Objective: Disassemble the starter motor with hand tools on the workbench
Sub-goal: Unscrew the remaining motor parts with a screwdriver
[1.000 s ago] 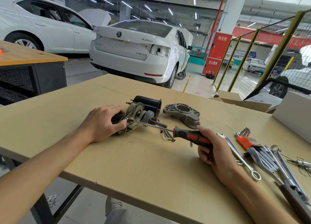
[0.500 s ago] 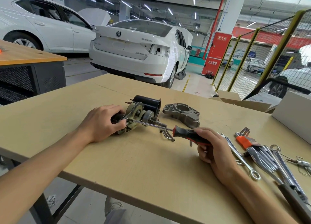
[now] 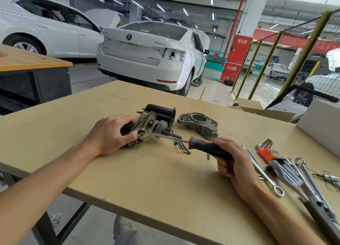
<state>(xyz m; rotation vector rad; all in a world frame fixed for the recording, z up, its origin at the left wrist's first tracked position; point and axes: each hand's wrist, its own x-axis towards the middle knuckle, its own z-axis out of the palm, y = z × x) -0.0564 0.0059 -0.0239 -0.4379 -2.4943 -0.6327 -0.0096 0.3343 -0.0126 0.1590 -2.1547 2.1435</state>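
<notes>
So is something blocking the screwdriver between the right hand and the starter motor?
Nothing visible does. The screwdriver shaft runs freely from the right hand to the starter motor, which the left hand grips.

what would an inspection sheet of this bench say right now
surface: tan workbench, scuffed, holding all parts and tools
job's things: starter motor lying on its side; screwdriver shaft reaching into it; grey housing set apart behind; loose bolts under the shaft
clutter: hex keys and wrenches piled at right; cardboard box at far edge
grippers: left hand grips the motor; right hand grips the screwdriver handle
cables: nothing seen
surroundings: white car behind, yellow mesh fence, second bench at left
</notes>
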